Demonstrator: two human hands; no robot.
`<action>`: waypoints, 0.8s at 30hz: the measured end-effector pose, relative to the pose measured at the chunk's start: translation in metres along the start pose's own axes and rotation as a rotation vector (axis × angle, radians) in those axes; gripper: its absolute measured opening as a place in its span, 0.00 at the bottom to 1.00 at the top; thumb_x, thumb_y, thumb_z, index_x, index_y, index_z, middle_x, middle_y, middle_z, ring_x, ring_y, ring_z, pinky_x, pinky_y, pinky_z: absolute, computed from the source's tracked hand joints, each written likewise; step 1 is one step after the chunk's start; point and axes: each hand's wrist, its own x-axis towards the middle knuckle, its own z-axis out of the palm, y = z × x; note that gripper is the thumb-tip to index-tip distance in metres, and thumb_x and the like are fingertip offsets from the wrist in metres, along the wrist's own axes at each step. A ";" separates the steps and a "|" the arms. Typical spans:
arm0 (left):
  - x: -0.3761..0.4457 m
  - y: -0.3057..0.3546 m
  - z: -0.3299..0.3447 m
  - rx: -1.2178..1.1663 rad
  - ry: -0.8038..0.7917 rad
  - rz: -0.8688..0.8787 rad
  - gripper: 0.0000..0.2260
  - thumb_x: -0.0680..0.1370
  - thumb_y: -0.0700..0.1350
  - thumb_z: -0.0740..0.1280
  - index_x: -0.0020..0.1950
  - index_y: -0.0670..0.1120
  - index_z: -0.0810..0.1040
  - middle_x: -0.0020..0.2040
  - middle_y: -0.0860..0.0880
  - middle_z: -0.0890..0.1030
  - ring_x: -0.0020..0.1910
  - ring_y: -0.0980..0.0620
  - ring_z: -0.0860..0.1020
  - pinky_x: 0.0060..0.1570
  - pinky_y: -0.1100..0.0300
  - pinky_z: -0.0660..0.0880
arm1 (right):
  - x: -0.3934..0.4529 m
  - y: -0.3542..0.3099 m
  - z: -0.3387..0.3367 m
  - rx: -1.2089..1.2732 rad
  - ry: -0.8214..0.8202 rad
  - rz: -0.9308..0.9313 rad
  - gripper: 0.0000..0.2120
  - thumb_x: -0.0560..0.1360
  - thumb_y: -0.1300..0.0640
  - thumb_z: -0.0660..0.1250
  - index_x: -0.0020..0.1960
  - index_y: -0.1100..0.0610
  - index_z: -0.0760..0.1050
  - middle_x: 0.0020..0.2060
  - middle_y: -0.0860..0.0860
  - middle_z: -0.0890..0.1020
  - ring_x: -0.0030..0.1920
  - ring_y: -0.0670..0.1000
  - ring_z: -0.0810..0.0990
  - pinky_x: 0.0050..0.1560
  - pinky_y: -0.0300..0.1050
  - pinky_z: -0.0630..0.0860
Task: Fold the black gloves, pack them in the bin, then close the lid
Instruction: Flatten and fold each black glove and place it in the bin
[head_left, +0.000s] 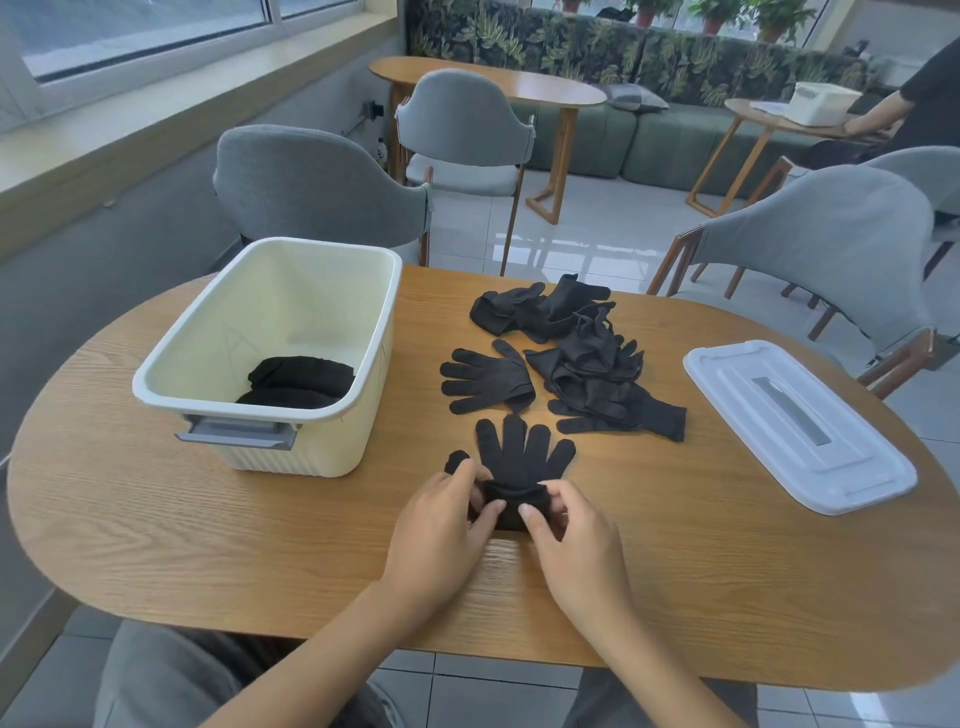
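Left grip: my left hand (441, 512) pinches the cuff end of a black glove (519, 457), thumb on top and fingers curled around the fabric at its left side.
Right grip: my right hand (566, 525) pinches the same cuff from the right, thumb pressing the rolled edge, fingers curled under.
Glove in hand: it lies flat on the counter (260, 561), just ahead of me, its fingers spread and pointing to 12 o'clock; the cuff is doubled over toward them.
Next glove: a single flat glove (485, 382) lies just beyond at 12 o'clock, its fingers pointing to 9 o'clock.
Glove pile: a loose heap of black gloves (587, 358) sits at about 1 o'clock from my hands, touching the single glove's cuff end.
Bin: a cream bin (363, 322) with a grey handle (236, 434) stands open at 10 o'clock, near my hands but apart from them.
Packed gloves: folded black gloves (301, 382) lie on the bin floor, against its near wall.
Lid: a white lid (800, 423) lies flat on the counter at 2 o'clock, well apart from the bin, the pile between the two.
Around the counter: grey chairs (317, 187) stand at the far side.
Background: another person's arm (878, 117) rests on a small table by a white box (821, 101), far off at 1 o'clock.
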 end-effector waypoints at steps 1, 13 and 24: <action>0.000 0.000 0.002 0.003 0.012 -0.002 0.11 0.78 0.53 0.69 0.59 0.54 0.73 0.45 0.60 0.76 0.44 0.61 0.74 0.41 0.61 0.75 | 0.001 0.000 0.001 -0.006 -0.006 -0.001 0.11 0.77 0.49 0.69 0.59 0.45 0.74 0.49 0.38 0.77 0.53 0.41 0.76 0.51 0.37 0.74; -0.007 -0.014 0.016 0.143 0.029 0.314 0.10 0.81 0.45 0.68 0.60 0.46 0.82 0.57 0.53 0.81 0.55 0.54 0.77 0.50 0.58 0.78 | -0.011 0.014 0.014 -0.489 0.302 -0.458 0.07 0.76 0.59 0.73 0.54 0.56 0.82 0.53 0.51 0.79 0.52 0.53 0.77 0.51 0.46 0.74; -0.002 -0.014 0.005 0.153 -0.117 0.320 0.17 0.79 0.51 0.67 0.67 0.49 0.75 0.62 0.57 0.75 0.64 0.56 0.71 0.57 0.63 0.75 | -0.013 0.019 0.018 -0.584 0.032 -0.358 0.27 0.72 0.61 0.71 0.71 0.57 0.74 0.68 0.51 0.77 0.70 0.52 0.74 0.70 0.47 0.69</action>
